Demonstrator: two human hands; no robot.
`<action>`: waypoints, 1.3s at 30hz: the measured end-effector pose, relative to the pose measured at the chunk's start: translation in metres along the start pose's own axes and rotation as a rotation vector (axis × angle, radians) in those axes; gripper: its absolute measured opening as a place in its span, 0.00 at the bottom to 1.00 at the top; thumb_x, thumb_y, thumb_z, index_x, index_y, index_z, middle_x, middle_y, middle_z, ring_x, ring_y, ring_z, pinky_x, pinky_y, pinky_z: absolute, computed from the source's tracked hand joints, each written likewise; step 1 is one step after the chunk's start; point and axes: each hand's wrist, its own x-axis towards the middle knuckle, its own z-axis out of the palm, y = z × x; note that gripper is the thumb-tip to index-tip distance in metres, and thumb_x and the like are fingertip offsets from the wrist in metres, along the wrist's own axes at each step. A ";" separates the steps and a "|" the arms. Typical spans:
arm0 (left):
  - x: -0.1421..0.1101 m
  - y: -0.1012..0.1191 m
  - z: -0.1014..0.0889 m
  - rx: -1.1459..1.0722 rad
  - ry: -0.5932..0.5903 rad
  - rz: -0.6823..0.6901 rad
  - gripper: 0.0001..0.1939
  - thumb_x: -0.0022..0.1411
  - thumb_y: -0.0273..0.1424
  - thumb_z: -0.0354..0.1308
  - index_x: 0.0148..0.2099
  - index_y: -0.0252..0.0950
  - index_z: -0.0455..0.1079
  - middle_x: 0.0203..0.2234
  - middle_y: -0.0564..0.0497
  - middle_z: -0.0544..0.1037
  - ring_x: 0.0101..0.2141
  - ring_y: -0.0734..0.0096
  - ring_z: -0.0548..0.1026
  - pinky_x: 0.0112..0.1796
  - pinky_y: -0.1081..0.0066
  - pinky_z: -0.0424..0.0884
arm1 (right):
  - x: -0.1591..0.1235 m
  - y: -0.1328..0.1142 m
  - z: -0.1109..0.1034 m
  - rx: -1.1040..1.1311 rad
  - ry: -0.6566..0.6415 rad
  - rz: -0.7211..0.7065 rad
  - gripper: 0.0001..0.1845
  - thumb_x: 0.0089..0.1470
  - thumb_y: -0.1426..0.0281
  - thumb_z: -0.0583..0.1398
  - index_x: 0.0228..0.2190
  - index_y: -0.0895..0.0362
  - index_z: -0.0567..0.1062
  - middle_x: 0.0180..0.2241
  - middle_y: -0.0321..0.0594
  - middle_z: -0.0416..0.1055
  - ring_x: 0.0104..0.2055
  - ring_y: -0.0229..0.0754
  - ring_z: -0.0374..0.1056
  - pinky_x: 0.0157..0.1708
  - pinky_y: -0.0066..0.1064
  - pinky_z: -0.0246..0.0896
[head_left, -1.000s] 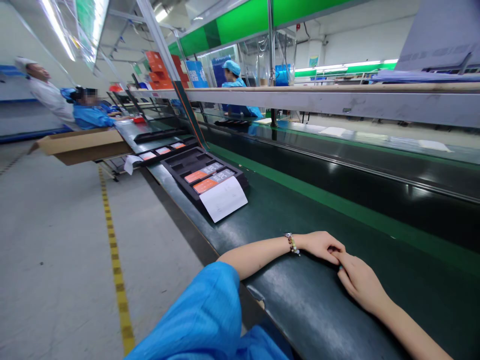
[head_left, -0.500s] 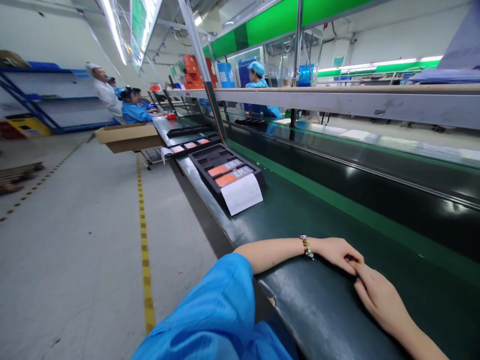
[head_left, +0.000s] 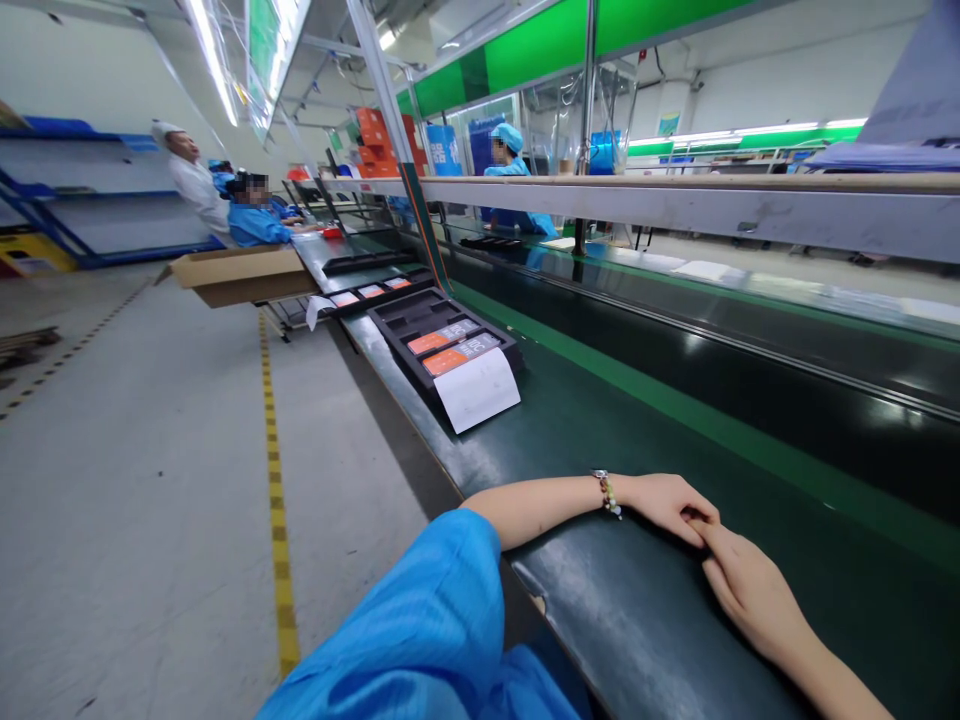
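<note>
My left hand, with a bead bracelet at the wrist, lies palm down on the dark green bench top. My right hand lies flat beside it, and the fingertips of the two hands touch. Neither hand holds anything. The nearest object is a black tray further along the bench to the left. It carries two orange-labelled packs and a white paper sheet that hangs over its near end.
A second black tray with small packs lies beyond the first. An open cardboard box juts out over the aisle. A dark conveyor belt runs behind the bench under a metal rail. Several co-workers in blue and white coats sit and stand further up the line.
My hands have stayed where they were, fingertips together. Only the view has shifted, first swinging to the left and then settling.
</note>
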 end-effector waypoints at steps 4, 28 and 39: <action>0.000 0.001 0.000 -0.003 0.006 0.013 0.12 0.61 0.39 0.64 0.43 0.37 0.71 0.26 0.58 0.68 0.28 0.73 0.66 0.34 0.71 0.59 | -0.002 0.001 0.000 0.009 -0.018 0.012 0.16 0.69 0.71 0.47 0.52 0.56 0.69 0.42 0.46 0.77 0.39 0.46 0.76 0.37 0.38 0.74; -0.002 0.006 0.000 -0.008 0.030 0.035 0.11 0.61 0.37 0.64 0.41 0.36 0.71 0.25 0.58 0.68 0.28 0.74 0.66 0.32 0.72 0.59 | 0.005 -0.006 -0.007 0.063 0.025 -0.004 0.15 0.67 0.73 0.49 0.51 0.57 0.69 0.38 0.42 0.76 0.35 0.44 0.74 0.35 0.36 0.71; -0.002 0.008 -0.001 0.009 0.013 0.021 0.12 0.61 0.39 0.64 0.41 0.36 0.71 0.26 0.58 0.68 0.28 0.74 0.67 0.32 0.72 0.60 | 0.007 -0.009 -0.009 0.061 -0.013 0.002 0.15 0.67 0.74 0.49 0.52 0.57 0.68 0.38 0.42 0.76 0.36 0.44 0.74 0.36 0.37 0.71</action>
